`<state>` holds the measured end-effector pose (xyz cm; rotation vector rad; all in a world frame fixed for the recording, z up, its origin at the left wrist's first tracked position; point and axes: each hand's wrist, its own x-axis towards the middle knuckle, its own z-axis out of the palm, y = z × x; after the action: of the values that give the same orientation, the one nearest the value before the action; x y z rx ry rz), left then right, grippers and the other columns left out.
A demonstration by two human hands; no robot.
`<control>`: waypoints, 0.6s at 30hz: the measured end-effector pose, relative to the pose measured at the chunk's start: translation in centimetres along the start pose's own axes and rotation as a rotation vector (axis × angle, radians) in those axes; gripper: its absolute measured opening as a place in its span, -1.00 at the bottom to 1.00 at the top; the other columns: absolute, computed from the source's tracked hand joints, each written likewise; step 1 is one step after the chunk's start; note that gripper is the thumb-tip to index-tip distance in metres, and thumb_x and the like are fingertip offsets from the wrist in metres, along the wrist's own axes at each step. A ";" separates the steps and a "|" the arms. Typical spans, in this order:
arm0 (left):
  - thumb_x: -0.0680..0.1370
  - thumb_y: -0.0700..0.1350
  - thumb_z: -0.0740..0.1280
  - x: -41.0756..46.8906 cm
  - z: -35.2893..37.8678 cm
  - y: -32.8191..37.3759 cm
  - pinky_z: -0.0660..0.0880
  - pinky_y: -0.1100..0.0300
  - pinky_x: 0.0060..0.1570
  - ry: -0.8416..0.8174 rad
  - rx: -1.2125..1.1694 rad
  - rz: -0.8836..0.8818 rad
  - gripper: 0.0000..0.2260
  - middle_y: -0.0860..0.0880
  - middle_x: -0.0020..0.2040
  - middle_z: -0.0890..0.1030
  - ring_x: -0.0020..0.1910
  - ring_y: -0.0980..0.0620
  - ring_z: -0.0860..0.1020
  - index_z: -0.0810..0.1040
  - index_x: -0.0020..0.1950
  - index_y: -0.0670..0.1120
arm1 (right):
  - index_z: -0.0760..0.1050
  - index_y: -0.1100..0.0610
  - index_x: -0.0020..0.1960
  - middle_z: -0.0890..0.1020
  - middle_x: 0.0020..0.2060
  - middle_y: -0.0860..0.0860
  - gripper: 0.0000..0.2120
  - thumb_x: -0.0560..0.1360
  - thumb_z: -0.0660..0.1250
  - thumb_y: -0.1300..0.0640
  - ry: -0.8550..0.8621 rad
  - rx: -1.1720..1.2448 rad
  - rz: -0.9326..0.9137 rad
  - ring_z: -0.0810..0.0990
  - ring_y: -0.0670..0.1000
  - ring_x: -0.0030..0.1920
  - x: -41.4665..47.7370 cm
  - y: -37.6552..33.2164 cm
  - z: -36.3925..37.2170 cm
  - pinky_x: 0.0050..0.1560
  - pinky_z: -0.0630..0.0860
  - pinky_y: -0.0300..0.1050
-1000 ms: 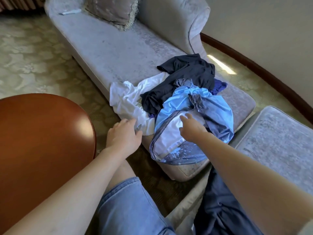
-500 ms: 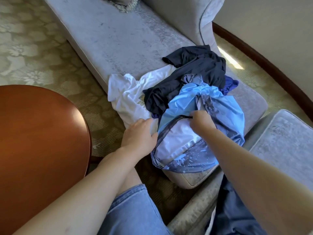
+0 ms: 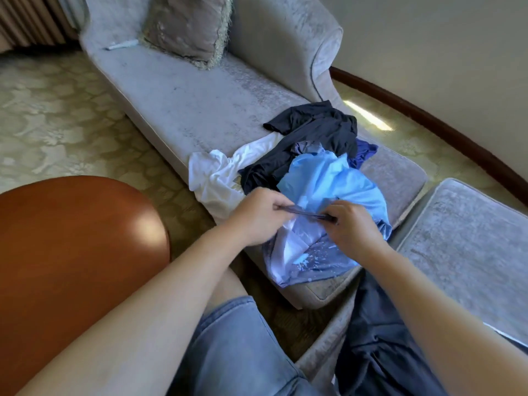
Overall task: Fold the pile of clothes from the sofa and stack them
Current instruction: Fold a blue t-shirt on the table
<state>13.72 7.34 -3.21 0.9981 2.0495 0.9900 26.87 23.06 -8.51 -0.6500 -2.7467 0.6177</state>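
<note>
My left hand has moved over from the white shirt at nine o'clock. It and my right hand now pinch the dark hem of the blue shirt. Folding starts, I reckon.

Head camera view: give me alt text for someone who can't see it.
The left hand and right hand pinch the dark edge of a light blue shirt lying on a grey sofa. A black garment and a white garment lie crumpled behind it, and a round wooden table stands to the left.
</note>
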 end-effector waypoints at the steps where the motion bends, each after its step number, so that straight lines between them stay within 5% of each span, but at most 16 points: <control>1: 0.55 -0.24 0.35 -1.1 -1.2 0.7 0.49 0.22 -0.07 0.023 -0.077 -0.007 -0.86 0.01 -0.17 0.67 -0.17 0.11 0.59 0.68 -0.03 -0.06 | 0.50 0.31 -0.33 0.51 -0.41 0.18 -0.81 0.44 0.39 0.28 -0.002 -0.029 0.042 0.49 0.18 -0.34 -0.1 0.0 -0.1 -0.30 0.36 0.05; 7: 0.58 -0.34 0.20 -7.1 -10.0 2.7 0.45 0.36 -0.43 0.492 -0.832 -0.025 -0.77 0.05 -0.38 0.61 -0.41 0.16 0.55 0.60 -0.10 -0.12 | 0.31 0.14 -0.43 0.51 -0.47 0.15 -0.66 0.47 0.34 0.21 0.055 0.093 0.240 0.40 0.12 -0.36 -0.1 -4.3 -1.6 -0.35 0.23 -0.02; 12: 0.59 -0.35 0.15 -14.4 -20.4 2.8 0.53 0.32 -0.38 0.885 -1.251 0.182 -0.76 0.01 -0.40 0.62 -0.41 0.12 0.61 0.50 -0.16 -0.10 | 0.46 0.19 -0.28 0.60 -0.34 0.18 -0.84 0.47 0.25 0.27 0.262 0.051 0.001 0.55 0.22 -0.25 3.3 -15.1 -5.3 -0.28 0.39 -0.03; 18: 0.61 -0.33 0.13 -30.5 -31.7 3.9 0.57 0.27 -0.31 1.293 -1.192 0.508 -0.78 -0.02 -0.37 0.61 -0.35 0.08 0.61 0.48 -0.13 -0.10 | 0.55 0.28 -0.08 0.61 -0.07 0.29 -0.83 0.45 0.20 0.27 0.503 0.115 -0.357 0.54 0.31 -0.04 7.0 -34.6 -9.9 -0.11 0.42 0.04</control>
<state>5.37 -27.38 22.74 0.0892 1.2943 3.1394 11.39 1.73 16.97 -0.2330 -2.2567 0.4492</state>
